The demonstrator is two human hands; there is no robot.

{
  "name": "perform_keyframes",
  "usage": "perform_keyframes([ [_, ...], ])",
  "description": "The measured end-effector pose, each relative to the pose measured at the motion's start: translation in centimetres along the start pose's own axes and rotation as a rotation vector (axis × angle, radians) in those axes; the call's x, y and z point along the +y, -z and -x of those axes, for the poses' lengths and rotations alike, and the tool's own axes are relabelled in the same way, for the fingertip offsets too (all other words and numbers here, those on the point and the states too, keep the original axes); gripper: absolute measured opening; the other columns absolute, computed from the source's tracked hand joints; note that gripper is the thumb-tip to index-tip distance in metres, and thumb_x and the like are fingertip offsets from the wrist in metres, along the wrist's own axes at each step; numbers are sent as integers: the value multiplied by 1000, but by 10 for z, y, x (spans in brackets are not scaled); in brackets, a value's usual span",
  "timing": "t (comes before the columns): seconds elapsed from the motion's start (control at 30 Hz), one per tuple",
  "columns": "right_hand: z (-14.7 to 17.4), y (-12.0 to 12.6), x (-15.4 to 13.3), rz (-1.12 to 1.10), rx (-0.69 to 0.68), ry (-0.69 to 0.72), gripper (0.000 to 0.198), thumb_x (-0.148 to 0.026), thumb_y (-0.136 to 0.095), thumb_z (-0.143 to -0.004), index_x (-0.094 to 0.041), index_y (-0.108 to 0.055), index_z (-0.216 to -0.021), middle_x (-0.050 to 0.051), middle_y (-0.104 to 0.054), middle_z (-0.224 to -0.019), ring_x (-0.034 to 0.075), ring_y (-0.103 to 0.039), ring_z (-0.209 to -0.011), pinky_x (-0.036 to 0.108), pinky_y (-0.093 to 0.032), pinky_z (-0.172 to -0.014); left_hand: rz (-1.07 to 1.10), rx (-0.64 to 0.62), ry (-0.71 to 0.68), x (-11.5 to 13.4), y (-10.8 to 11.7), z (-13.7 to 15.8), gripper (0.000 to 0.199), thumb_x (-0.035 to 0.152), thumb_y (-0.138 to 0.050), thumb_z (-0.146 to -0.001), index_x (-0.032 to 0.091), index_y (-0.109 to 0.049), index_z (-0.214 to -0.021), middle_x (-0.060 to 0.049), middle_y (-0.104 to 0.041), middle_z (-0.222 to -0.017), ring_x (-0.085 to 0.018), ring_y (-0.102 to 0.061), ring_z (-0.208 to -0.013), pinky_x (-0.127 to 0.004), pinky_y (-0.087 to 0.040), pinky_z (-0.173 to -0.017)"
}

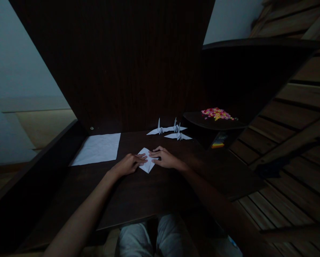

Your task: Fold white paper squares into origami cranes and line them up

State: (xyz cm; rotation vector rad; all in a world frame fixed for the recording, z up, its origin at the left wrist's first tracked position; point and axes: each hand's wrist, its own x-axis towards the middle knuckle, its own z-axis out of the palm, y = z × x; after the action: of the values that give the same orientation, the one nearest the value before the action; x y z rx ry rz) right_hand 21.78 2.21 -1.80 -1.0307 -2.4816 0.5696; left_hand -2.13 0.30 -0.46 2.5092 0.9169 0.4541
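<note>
A folded white paper square (148, 167), turned like a diamond, lies flat on the dark desk with creases running to its near corner. My left hand (130, 163) presses on its left side, fingers stretched out over the paper. From the right, my right hand (163, 157) rests on the other half with its fingers extended and spread. The fingertips of both hands nearly meet at the paper's middle and cover part of it. Just beyond stand several folded paper cranes (178, 136) with their wings out.
A larger white sheet (97, 148) lies at the desk's left. On a small corner shelf (199, 122) at right sits a pile of pink and yellow bits (218, 114). Under it is a yellow-edged object (217, 145). A tall dark panel (117, 71) closes the back.
</note>
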Motion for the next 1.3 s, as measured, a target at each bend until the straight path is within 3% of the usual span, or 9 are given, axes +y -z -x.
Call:
perform_keyframes([
  [0.2, -1, -1, 5, -103, 88, -14, 41, -24, -64, -84, -22, -61, -125, 9, -63, -116, 20, -55, -109, 37, -43, -98, -6, 121, 91, 1, 3, 3, 48, 32, -57, -85, 20, -55, -132, -9, -56, -135, -24, -50, -126, -41, -38, -108],
  [0.43, -4, -5, 4, -96, 183, -38, 34, -21, -61, -86, -21, -64, -119, 9, -63, -105, 19, -58, -97, 36, -46, -90, 0, 160, 204, -4, 2, 4, 66, 42, -59, -85, 19, -39, -143, -13, -57, -133, -28, -55, -119, -42, -42, -101],
  [0.67, -10, -7, 1, -88, 252, -23, 27, -15, -52, -90, -19, -65, -113, 8, -65, -110, 18, -58, -99, 34, -45, -91, -9, 265, 199, -8, -3, -2, 52, 41, -41, -94, 16, -42, -140, -11, -62, -127, -26, -54, -120, -42, -41, -102],
  [0.87, -16, -12, 0, -85, 326, -68, 29, -18, -50, -91, -18, -60, -118, 9, -67, -103, 18, -60, -97, 33, -44, -90, -32, 375, 214, -15, -12, -10, 50, 31, -41, -93, 15, -40, -141, -13, -54, -136, -26, -52, -122, -42, -40, -104],
  [1.0, -18, -17, 1, -102, 336, -74, 37, -17, -50, -90, -19, -53, -127, 6, -67, -97, 17, -60, -94, 34, -44, -90, 6, 404, 249, -19, -16, -13, 61, 27, -46, -90, 13, -28, -146, -16, -53, -133, -26, -56, -117, -41, -43, -101],
  [1.17, -18, -22, 0, -43, 278, -52, 52, -17, -47, -90, -18, -37, -141, 11, -58, -114, 20, -54, -102, 37, -42, -94, 43, 367, 249, -22, -18, -13, 66, 24, -44, -89, 12, -20, -149, -19, -49, -134, -26, -56, -117, -43, -42, -101],
  [1.3, -19, -22, -1, 6, 229, -83, 57, -19, -49, -89, -18, -33, -144, 13, -56, -115, 23, -50, -102, 40, -41, -95, -22, 333, 247, -21, -19, -14, 65, 23, -42, -89, 11, -19, -149, -18, -57, -119, -27, -56, -109, -45, -43, -99],
])
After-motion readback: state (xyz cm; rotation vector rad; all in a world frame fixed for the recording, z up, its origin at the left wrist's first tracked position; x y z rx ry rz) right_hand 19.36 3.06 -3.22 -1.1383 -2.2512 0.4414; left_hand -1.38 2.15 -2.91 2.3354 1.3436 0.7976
